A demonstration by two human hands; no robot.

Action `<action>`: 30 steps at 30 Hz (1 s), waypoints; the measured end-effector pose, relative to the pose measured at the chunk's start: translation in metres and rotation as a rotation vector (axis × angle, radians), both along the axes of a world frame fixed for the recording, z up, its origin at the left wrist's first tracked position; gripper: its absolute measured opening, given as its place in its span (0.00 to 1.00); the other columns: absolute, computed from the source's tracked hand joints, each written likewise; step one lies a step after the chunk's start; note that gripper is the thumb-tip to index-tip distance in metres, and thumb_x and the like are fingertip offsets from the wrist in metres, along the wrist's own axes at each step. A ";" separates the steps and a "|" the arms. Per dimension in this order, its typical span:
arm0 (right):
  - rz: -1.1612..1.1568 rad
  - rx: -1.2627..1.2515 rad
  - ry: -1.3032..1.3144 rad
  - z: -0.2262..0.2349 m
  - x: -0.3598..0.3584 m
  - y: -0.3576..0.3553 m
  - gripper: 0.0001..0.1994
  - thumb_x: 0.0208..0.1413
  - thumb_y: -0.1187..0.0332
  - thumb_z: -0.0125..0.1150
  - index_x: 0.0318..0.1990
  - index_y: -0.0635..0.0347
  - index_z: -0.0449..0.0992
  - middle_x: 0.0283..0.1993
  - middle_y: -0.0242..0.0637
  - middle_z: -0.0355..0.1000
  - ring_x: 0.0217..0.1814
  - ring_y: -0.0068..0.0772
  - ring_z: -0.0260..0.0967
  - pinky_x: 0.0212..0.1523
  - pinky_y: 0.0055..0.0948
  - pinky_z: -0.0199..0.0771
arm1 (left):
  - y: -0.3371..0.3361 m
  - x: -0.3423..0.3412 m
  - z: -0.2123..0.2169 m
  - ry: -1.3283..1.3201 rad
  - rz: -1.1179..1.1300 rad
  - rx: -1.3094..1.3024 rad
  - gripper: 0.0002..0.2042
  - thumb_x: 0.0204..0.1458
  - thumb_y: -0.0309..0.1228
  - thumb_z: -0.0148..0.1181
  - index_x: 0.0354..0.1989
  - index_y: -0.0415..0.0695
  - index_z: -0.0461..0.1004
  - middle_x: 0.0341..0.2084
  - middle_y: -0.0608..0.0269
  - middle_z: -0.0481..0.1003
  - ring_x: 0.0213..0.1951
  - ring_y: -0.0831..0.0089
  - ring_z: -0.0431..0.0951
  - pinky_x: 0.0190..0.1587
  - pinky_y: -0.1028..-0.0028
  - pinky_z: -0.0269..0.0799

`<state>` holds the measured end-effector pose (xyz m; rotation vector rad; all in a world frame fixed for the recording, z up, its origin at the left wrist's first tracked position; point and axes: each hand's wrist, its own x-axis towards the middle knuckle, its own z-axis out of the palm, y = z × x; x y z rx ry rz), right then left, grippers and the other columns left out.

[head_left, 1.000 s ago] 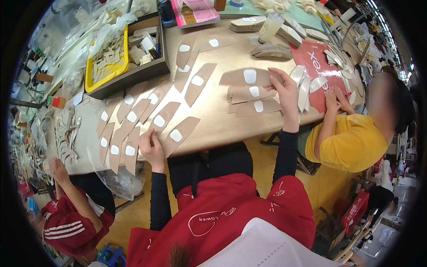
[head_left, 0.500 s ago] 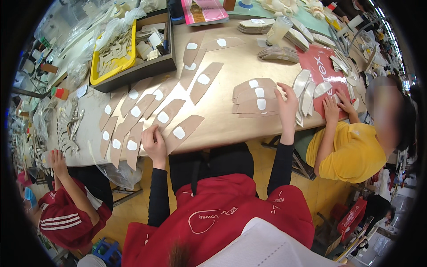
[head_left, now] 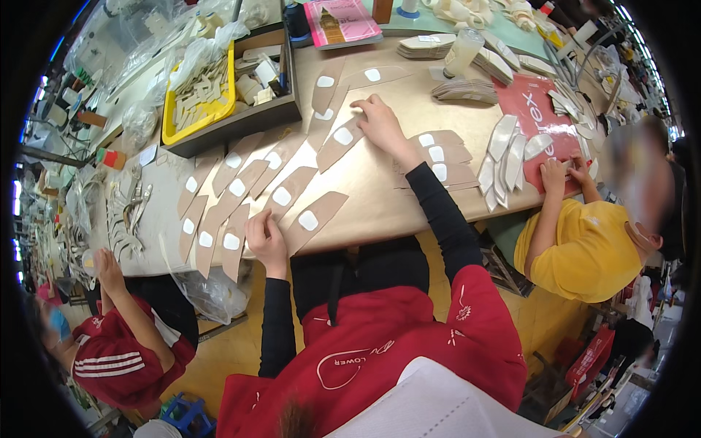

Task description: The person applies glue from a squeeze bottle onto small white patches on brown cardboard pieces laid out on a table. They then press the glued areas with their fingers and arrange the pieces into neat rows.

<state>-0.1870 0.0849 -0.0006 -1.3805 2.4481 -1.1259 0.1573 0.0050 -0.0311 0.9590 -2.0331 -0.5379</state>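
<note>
Several flat beige-brown cut pieces, each with a white rounded patch, are spread over the left half of the table. My right hand (head_left: 383, 128) is above the table with its fingers apart, its thumb side close to one brown piece (head_left: 334, 152); nothing shows in it. At the near edge, my left hand (head_left: 266, 244) has its fingers curled between two brown pieces (head_left: 315, 225); whatever its fingertips hold, if anything, is hidden. To the right of my right wrist lies an overlapping pile of patched pieces (head_left: 456, 151), partly covered by my forearm.
A black tray (head_left: 252, 119) holding a yellow tray (head_left: 171, 137) of small scraps stands back left. Stacked pieces (head_left: 465, 91), a bottle (head_left: 464, 51) and a pink booklet (head_left: 343, 22) lie farther back. A co-worker in yellow (head_left: 577, 252) handles pieces at right; another person (head_left: 128, 343) sits left.
My right hand has left the overlapping pile and moved left and away from me, over toward the spread pieces. My left hand keeps its place. The whole view has shifted slightly.
</note>
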 end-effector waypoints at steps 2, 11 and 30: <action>0.012 0.079 -0.165 0.008 -0.003 0.010 0.16 0.50 0.76 0.61 0.49 0.63 0.79 0.45 0.45 0.74 0.48 0.48 0.72 0.53 0.39 0.74 | 0.000 0.001 0.000 0.024 -0.008 -0.017 0.08 0.51 0.16 0.57 0.37 0.39 0.78 0.33 0.56 0.78 0.37 0.56 0.76 0.40 0.62 0.71; -0.268 -0.112 -0.462 0.037 -0.078 0.136 0.17 0.52 0.75 0.65 0.51 0.62 0.80 0.41 0.35 0.79 0.37 0.20 0.75 0.35 0.24 0.77 | -0.001 0.003 -0.003 -0.002 -0.026 -0.056 0.09 0.51 0.15 0.57 0.38 0.39 0.77 0.34 0.56 0.78 0.36 0.58 0.76 0.38 0.64 0.71; -0.296 -0.250 0.125 -0.031 -0.142 -0.014 0.22 0.54 0.70 0.64 0.58 0.62 0.74 0.57 0.50 0.73 0.60 0.51 0.70 0.61 0.40 0.68 | -0.002 0.001 0.001 -0.004 -0.022 -0.013 0.08 0.50 0.15 0.56 0.37 0.38 0.77 0.33 0.54 0.78 0.37 0.55 0.76 0.40 0.63 0.72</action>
